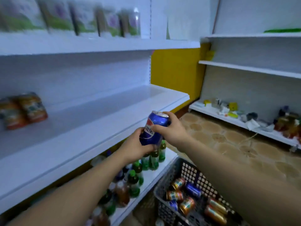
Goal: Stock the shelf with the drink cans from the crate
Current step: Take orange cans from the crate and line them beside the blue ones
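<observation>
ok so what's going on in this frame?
A person is holding one blue can, tilted, in front of the middle shelf. The left hand grips its lower half and the right hand grips its top. The can is not on the shelf yet. Some orange cans sit at the shelf's far left. The crate at lower right holds several loose cans, orange and blue.

Green bottles (154, 159) low left – blurred cartons (53, 17) high; yellow wall (175, 69); patterned floor (228, 141); clutter (228, 110) right.

Three blue cans (154, 128), two hands (135, 147), one crate (192, 171)
</observation>
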{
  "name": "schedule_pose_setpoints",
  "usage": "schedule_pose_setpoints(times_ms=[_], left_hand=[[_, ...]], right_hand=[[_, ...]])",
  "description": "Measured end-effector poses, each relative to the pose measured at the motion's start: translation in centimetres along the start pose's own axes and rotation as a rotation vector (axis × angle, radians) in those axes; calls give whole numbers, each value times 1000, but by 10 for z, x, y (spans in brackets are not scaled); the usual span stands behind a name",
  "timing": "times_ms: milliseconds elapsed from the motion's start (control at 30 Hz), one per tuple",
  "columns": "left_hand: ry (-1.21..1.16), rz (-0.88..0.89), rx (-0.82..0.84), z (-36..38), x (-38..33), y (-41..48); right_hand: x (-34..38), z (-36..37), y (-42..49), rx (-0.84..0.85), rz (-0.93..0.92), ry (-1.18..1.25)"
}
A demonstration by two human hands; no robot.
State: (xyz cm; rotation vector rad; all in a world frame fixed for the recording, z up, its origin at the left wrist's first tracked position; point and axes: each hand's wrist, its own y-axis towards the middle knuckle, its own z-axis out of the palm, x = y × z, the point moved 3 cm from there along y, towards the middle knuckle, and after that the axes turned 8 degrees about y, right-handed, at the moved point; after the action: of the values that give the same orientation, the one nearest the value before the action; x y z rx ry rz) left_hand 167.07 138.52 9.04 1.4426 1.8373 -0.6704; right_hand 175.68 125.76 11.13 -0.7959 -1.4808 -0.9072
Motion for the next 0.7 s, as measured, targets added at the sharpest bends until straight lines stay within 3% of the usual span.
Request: schedule_pose_setpoints(times_ms=[200, 433, 700], left_hand=[[329, -220, -206, -135, 54, -86], [652, -629, -157, -239, 160, -224], [769, -884, -203, -298, 214, -338]], right_hand=[[63, 131, -10, 215, -116, -12], [65, 266, -41, 477, -102, -59], [63, 387, -72, 692, -121, -79]])
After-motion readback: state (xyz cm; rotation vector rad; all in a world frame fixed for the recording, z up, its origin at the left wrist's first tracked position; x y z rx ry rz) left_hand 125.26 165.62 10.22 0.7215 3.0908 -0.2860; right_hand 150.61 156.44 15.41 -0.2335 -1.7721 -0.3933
